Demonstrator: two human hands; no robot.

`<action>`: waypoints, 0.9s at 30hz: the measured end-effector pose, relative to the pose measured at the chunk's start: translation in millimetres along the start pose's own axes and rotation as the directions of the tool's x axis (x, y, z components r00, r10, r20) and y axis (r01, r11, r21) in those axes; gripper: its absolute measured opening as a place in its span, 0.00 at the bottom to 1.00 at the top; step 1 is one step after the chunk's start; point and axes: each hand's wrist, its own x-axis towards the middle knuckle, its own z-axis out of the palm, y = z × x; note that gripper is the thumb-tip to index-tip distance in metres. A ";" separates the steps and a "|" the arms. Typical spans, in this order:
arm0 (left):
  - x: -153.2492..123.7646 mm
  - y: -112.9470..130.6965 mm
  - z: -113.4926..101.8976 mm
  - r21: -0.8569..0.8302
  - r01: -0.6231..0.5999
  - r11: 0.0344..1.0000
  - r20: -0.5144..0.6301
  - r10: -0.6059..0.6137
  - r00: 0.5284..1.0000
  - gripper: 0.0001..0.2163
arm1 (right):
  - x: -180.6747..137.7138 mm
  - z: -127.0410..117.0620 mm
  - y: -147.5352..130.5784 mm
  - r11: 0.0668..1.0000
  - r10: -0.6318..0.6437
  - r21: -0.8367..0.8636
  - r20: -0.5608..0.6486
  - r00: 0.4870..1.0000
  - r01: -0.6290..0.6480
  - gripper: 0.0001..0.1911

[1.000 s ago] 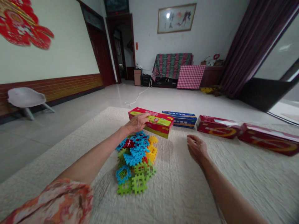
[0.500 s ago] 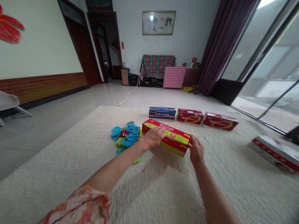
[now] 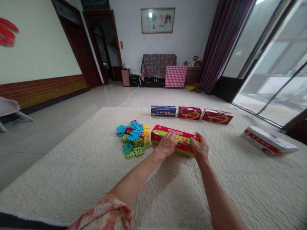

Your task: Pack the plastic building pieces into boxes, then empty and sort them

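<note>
Cream rug (image 3: 72, 153) bears a red-and-yellow box (image 3: 173, 132); left hand (image 3: 168, 145) and right hand (image 3: 200, 149) curl around it. Likely light, stiff cardboard; grip its ends.

Long red-and-yellow cardboard box (image 3: 176, 140): 1. Blue cardboard box (image 3: 163, 111), 12 o'clock: 1. Red cardboard boxes (image 3: 189, 113) (image 3: 217, 116) (image 3: 268, 141): 3. Heap of multicoloured plastic tiles (image 3: 133, 138): 1.

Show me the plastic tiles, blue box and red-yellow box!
colourful plastic tiles (image 3: 134, 139), head view, pile middle
blue cardboard box (image 3: 163, 111), head view, front face
red-yellow cardboard box (image 3: 163, 131), head view, top face
</note>
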 end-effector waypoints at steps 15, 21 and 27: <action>-30.1 -52.4 9.6 -0.001 0.169 0.986 -0.128 -0.168 0.977 0.12 | 3.4 78.7 -16.7 0.972 -0.229 0.050 0.036 0.973 0.227 0.19; -12.5 -45.9 20.3 -0.059 0.280 0.958 -0.180 -0.287 0.941 0.12 | 24.9 85.5 -22.1 0.965 -0.261 0.023 0.064 0.963 0.260 0.17; -17.4 -59.4 10.5 -0.201 0.222 0.954 -0.338 -0.281 0.898 0.09 | 29.7 67.0 -26.1 0.905 -0.405 0.003 0.304 0.862 0.424 0.17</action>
